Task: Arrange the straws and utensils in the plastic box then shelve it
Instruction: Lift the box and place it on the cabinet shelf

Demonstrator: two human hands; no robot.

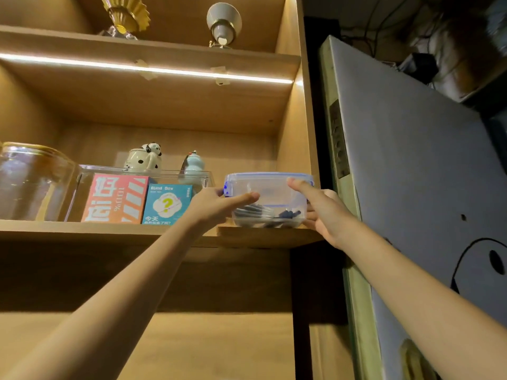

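A clear plastic box (270,189) with a blue-trimmed lid stands at the right end of the wooden shelf (109,232). Dark straws and utensils (267,215) lie in its bottom. My left hand (219,207) grips the box's left side, thumb stretched across the front wall. My right hand (319,209) holds the right side, with its thumb on the front near the lid. The box's base rests on the shelf board close to the front edge.
To the left of the box on the same shelf are a teal blind box (167,204), an orange carton (116,198), a clear bin (148,171) and a glass jar (30,182). Ceramic figures (144,157) stand behind. The cabinet's side wall (295,149) is just right of the box.
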